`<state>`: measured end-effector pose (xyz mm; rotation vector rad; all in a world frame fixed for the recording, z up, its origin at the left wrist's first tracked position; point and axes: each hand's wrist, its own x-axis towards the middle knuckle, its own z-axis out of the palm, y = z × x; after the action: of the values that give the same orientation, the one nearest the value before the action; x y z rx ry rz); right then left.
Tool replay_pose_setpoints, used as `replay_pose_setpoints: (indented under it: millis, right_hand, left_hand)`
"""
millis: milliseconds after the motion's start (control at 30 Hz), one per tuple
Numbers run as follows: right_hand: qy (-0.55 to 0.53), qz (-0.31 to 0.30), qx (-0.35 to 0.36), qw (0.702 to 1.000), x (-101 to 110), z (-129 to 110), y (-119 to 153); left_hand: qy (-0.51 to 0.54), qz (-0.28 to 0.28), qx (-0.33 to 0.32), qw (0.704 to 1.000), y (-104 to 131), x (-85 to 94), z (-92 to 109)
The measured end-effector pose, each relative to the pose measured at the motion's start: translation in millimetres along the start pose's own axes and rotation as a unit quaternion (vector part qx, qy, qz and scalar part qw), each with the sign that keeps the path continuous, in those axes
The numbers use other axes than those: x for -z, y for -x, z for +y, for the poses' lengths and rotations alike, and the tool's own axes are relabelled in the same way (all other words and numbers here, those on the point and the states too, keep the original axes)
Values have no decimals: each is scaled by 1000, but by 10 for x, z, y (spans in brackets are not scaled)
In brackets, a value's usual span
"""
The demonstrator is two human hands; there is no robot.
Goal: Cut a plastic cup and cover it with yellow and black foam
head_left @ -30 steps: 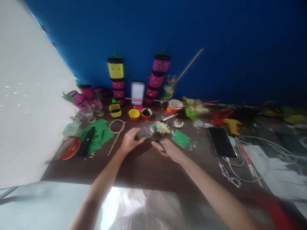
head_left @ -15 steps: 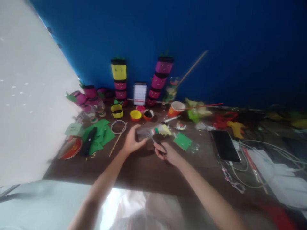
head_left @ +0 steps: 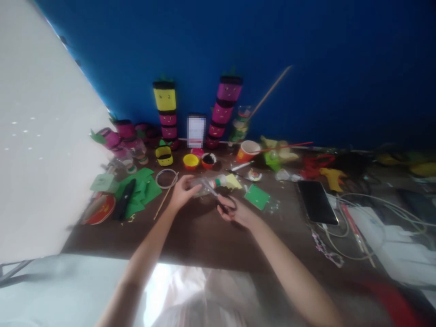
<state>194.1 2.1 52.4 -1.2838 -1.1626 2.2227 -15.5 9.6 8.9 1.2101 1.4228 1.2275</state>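
My left hand [head_left: 183,191] is curled around a clear plastic piece [head_left: 200,188], whose exact shape is blurred. In my right hand [head_left: 235,212] is a pair of scissors [head_left: 211,187], with my fingers in the dark handle loops. The blades point up and left and meet or overlap the plastic near my left fingertips; I cannot tell whether they are spread. Just beyond the blades lie a whitish item with a green band [head_left: 217,182] and a pale yellow scrap [head_left: 234,181]. A green square [head_left: 257,196] rests on the table to the right of my right hand.
Towers of yellow and magenta cups [head_left: 223,113] stand by the blue wall. Paint cups [head_left: 191,161], a paper cup [head_left: 248,152] and a yellow ring [head_left: 164,156] sit before them. Green sheets [head_left: 145,193] lie left; a phone [head_left: 317,203] and cables lie right.
The scissors have shifted a little up and left, further over the clear plastic. My left hand has tilted slightly with the plastic. The whole view has moved slightly.
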Motion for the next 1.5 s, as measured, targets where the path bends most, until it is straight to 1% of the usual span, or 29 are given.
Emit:
replay_pose_setpoints:
  millis: [100, 200, 300, 433, 533, 633, 833, 900, 1067, 1267, 1367, 1500]
  right_hand:
    - [-20, -7, -24, 1000, 26, -45, -6]
    - [-33, -11, -44, 998, 54, -94, 21]
    - [-35, -10, -67, 997, 46, -154, 77]
    - [-24, -14, -80, 996, 5, -214, 146]
    - [-18, -31, -92, 995, -1, -209, 163]
    - [-18, -43, -97, 994, 6, -167, 160]
    - [-17, -27, -59, 998, -33, -75, 158]
    - [-12, -18, -44, 999, -51, -53, 154]
    - [11, 1, -9, 1000, -56, 3, 121]
    - [51, -1, 43, 998, -28, 93, 79]
    - [79, 2, 61, 995, -37, 74, 105]
    - [114, 12, 56, 992, -69, -65, 201]
  left_hand:
    - [-7, 16, 38, 999, -26, -9, 73]
    - [-26, 6, 62, 998, -55, 0, 166]
    - [-47, -11, 52, 997, -82, 18, 258]
    - [-36, -33, 36, 998, -102, 14, 331]
    - [-51, -49, 37, 997, -91, -9, 358]
    - [-69, -52, 21, 996, -57, -28, 393]
    - [-70, -45, -31, 996, 23, -40, 471]
    - [-66, -46, -31, 996, 41, -41, 492]
    - [-54, -55, -8, 997, 65, -39, 511]
    - [-39, -47, -20, 998, 95, -21, 471]
    - [-17, -44, -25, 999, 119, -24, 457]
    - [13, -18, -5, 1000, 127, -38, 446]
